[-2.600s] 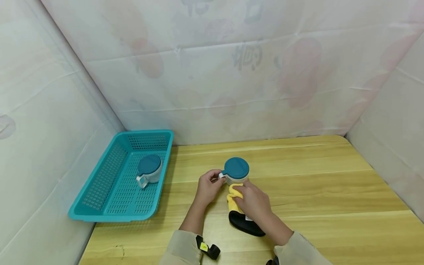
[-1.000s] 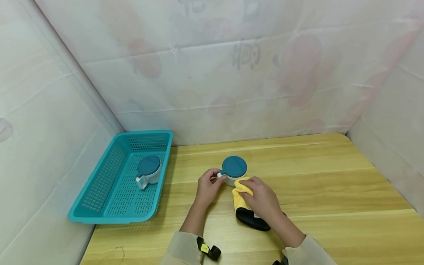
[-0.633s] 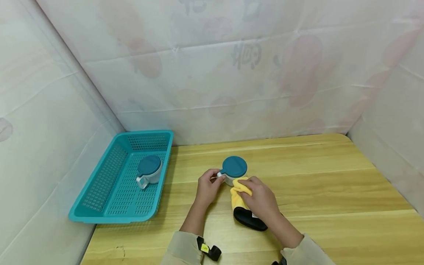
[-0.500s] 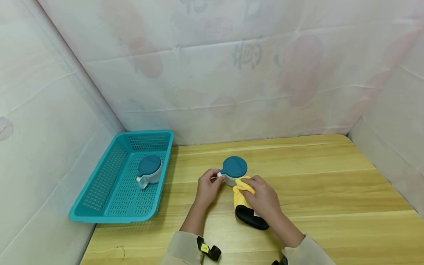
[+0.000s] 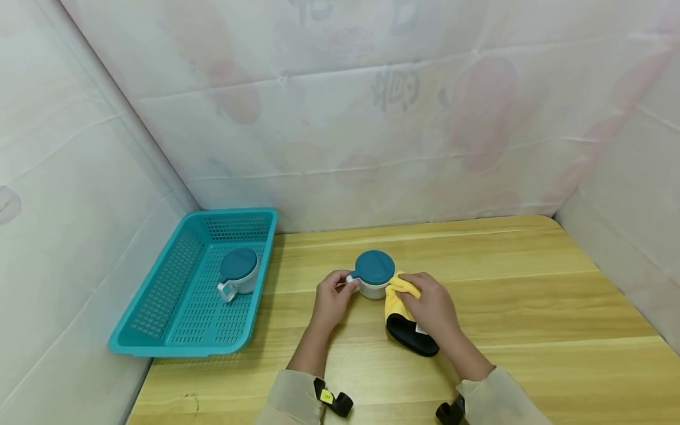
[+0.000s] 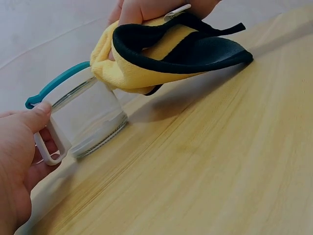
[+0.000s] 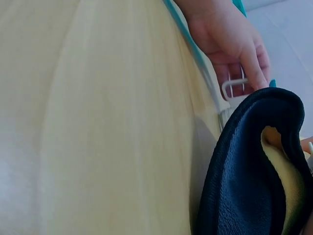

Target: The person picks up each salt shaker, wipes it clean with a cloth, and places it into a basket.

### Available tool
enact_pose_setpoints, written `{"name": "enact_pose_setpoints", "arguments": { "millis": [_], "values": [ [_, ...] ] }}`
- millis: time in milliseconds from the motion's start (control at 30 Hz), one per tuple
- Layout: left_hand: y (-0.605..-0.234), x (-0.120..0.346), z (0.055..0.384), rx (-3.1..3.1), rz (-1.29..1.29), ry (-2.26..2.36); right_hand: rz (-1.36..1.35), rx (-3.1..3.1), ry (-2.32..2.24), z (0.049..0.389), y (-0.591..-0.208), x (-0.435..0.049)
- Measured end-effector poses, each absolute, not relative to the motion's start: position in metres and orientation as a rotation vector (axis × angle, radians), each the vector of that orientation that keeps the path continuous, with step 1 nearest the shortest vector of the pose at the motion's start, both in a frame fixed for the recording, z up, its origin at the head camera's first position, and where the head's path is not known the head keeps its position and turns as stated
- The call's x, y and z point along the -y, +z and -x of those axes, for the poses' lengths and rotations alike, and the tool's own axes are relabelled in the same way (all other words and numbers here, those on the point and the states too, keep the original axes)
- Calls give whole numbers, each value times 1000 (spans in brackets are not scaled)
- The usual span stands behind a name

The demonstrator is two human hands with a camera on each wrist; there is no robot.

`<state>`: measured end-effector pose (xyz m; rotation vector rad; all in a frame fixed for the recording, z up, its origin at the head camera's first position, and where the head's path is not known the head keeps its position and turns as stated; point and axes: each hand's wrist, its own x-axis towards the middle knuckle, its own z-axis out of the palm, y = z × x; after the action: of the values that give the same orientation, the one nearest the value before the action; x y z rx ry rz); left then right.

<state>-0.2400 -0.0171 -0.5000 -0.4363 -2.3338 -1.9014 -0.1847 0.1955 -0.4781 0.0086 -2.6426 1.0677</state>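
A clear glass jar (image 6: 90,115) with a blue flip lid (image 5: 374,267) and a white handle stands upright on the wooden table. My left hand (image 5: 330,300) pinches the jar's handle (image 6: 49,147) between thumb and fingers, at the jar's left. Bunched in my right hand (image 5: 431,304) is a yellow cloth (image 5: 395,304) with a dark, black-edged underside (image 7: 244,181). Its yellow end presses against the jar's right side, just under the lid. The dark part droops toward the table. In the right wrist view the cloth hides most of the jar and of my right hand.
A turquoise plastic basket (image 5: 119,342) stands at the left of the table, with a second blue-lidded jar (image 5: 239,271) lying inside. White printed sheeting (image 5: 340,118) walls the table at the back and both sides. The wooden table top (image 5: 504,307) stretches to the right.
My right hand has moved the cloth from the jar's front round to its right side, slightly farther back. My left hand keeps its pinch on the handle, and the jar stays nearly in place.
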Motion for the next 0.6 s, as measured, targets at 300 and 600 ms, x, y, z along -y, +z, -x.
{"name": "enact_pose_setpoints", "arguments": {
  "millis": [300, 600],
  "values": [
    [-494, 19, 239, 2338, 440, -1925, 118, 2675, 1227, 192, -480, -199],
    [-494, 18, 238, 2370, 380, -1939, 108, 2759, 1080, 192, -483, -185]
  ]
}}
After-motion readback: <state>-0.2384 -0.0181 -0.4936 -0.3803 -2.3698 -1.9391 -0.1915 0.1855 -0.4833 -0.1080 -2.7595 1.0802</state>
